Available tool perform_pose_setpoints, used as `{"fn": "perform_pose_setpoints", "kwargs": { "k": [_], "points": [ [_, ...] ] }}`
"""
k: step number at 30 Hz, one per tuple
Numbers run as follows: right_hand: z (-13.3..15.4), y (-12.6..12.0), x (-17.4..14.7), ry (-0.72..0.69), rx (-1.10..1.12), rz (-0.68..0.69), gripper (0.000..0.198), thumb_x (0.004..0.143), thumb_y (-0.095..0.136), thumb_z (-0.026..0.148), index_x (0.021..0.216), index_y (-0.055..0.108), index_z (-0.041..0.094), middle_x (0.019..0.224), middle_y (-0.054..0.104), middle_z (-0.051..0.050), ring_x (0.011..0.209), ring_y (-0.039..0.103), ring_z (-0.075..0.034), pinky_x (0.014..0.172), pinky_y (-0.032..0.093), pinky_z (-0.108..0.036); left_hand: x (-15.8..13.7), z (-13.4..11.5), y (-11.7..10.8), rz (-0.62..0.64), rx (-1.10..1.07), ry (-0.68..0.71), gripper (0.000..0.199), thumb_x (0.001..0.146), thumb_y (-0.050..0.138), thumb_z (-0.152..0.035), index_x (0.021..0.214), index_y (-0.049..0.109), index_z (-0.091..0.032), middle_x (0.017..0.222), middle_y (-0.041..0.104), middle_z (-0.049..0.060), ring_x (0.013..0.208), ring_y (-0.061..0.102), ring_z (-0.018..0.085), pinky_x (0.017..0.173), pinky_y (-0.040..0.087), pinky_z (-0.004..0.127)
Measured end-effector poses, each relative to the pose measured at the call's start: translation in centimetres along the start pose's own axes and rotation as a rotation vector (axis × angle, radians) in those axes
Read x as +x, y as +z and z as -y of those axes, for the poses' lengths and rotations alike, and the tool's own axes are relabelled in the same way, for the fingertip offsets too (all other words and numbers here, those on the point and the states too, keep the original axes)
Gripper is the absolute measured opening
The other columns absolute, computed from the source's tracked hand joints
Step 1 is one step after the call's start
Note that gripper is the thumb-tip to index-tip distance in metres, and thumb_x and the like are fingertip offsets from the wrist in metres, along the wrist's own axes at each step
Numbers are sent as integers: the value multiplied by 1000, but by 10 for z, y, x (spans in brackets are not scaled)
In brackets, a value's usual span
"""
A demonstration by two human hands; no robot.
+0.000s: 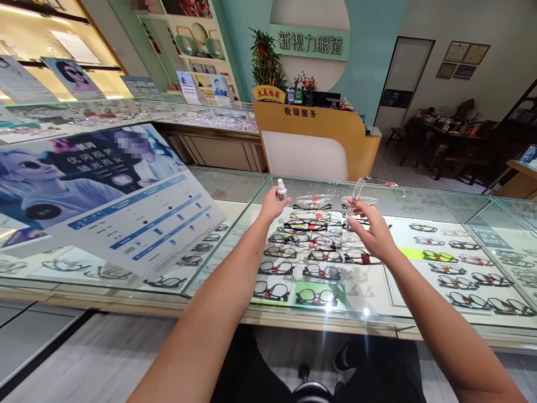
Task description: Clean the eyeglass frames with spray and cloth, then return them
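My left hand [274, 205] is closed around a small white spray bottle [281, 189], its nozzle pointing up above the glass counter. To the right, my right hand [369, 226] pinches a pair of clear-framed eyeglasses [357, 193] by the front, with the temples stretching off to the right. Bottle and eyeglasses are apart from each other. Between and below the hands, several rows of eyeglasses [322, 256] show on and under the glass; which of them lie on top I cannot tell.
A large printed sign board [138, 207] stands on the counter at left. The glass display counter [293, 316] runs across in front of me, with more frames [461, 280] inside at right. Beyond it are a wooden cashier desk [361, 140] and a potted plant [268, 64].
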State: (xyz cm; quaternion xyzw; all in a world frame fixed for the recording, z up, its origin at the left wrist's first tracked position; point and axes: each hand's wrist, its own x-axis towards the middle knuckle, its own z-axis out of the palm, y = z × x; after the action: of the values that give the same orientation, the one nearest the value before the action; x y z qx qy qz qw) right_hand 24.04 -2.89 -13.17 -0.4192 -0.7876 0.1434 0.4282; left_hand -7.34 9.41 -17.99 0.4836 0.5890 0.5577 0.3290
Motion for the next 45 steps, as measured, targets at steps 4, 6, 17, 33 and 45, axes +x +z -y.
{"fn": "perform_pose_setpoints", "kwargs": {
  "k": [4,6,17,33,45],
  "points": [
    [-1,0,0,12,28,-4,44,105,60,46,144,65,27,143,76,-12,119,70,-32,108,55,-56,-5,-12,3,0,-67,-21,21,70,71,-14,86,59,-21,92,63,3,100,61,23,106,48,42],
    [-1,-1,0,26,43,-7,44,105,61,46,143,65,27,144,75,-12,120,69,-32,109,55,-56,-9,-23,4,1,-146,-34,22,72,70,-20,88,55,-23,89,57,1,91,58,21,92,52,38],
    [11,-1,-3,-7,156,45,38,104,62,50,135,68,28,143,76,-11,117,71,-29,108,56,-53,-86,-97,19,636,-663,-91,85,72,35,-109,62,39,-24,66,33,1,63,40,16,48,28,28],
    [25,1,-6,50,426,288,38,101,66,57,126,72,29,134,79,-8,125,73,-28,117,54,-52,-104,-79,42,508,-70,301,61,85,54,-83,75,52,-23,77,52,1,78,47,21,77,40,37],
    [14,2,-1,145,492,92,40,99,65,59,127,71,30,146,73,-9,130,70,-30,112,56,-51,-116,-77,48,607,83,448,60,84,56,-83,75,51,-24,76,54,1,77,47,22,75,34,36]
  ]
}}
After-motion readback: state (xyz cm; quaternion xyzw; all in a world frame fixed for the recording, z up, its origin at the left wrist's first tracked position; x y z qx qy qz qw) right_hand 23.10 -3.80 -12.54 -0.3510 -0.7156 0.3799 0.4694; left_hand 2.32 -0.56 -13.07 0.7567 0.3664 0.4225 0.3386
